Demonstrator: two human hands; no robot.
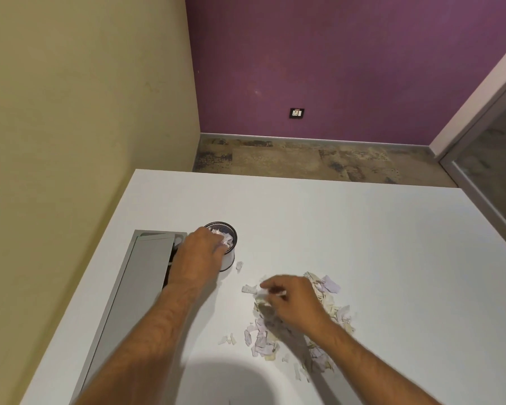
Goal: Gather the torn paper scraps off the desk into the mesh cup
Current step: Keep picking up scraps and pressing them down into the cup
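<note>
A round dark mesh cup stands on the white desk, with white and lilac paper scraps inside it. My left hand rests over the cup's near left rim, fingers curled at the opening; whether it still holds paper is hidden. A loose pile of torn paper scraps, lilac, white and beige, lies to the right of the cup. My right hand is over the pile's left part, fingers pinched on a few scraps. Single scraps lie between cup and pile.
A grey cable hatch with a raised lid is set into the desk's left side, just beside my left hand. The desk's left edge runs along a yellow wall. Beyond the far edge are floor and a purple wall.
</note>
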